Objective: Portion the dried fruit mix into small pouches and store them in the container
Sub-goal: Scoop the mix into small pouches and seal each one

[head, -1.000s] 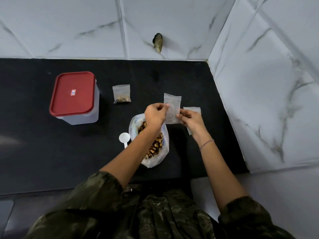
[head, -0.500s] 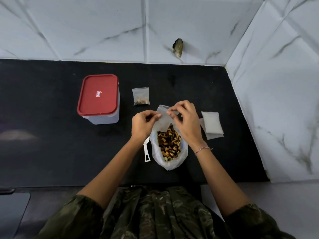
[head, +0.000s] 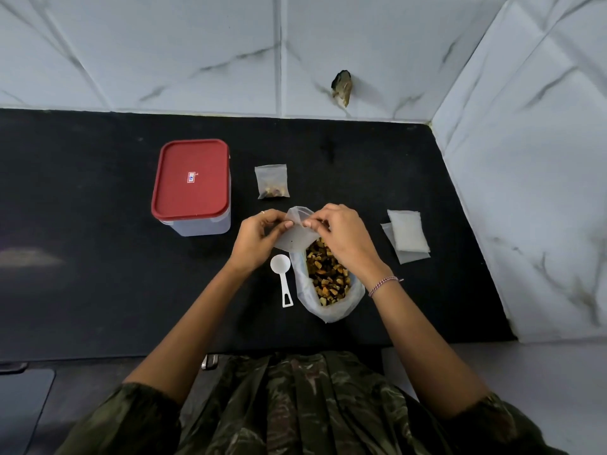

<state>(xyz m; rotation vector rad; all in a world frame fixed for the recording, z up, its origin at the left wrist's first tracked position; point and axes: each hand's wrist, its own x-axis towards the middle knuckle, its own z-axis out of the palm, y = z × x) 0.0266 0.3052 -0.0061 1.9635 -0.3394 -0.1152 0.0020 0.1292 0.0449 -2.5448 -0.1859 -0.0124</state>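
Note:
A small empty clear pouch [head: 295,233] hangs above the far end of the open bag of dried fruit mix [head: 328,280]. My left hand [head: 256,239] pinches the pouch's mouth on the left and my right hand [head: 340,236] pinches it on the right. A white scoop [head: 282,277] lies on the black counter just left of the bag. One filled pouch [head: 272,181] lies farther back. The clear container with its red lid [head: 192,178] on stands at the back left. A small stack of empty pouches [head: 407,236] lies to the right.
The black counter [head: 98,274] ends at marble tiled walls at the back and on the right [head: 525,192]. A dark chipped spot [head: 341,87] marks the back wall. My camouflage-patterned clothing fills the bottom of the view.
Both hands brought the empty pouch down from beside the stack to above the fruit bag and now pinch its mouth. The scoop lies fully uncovered left of the bag.

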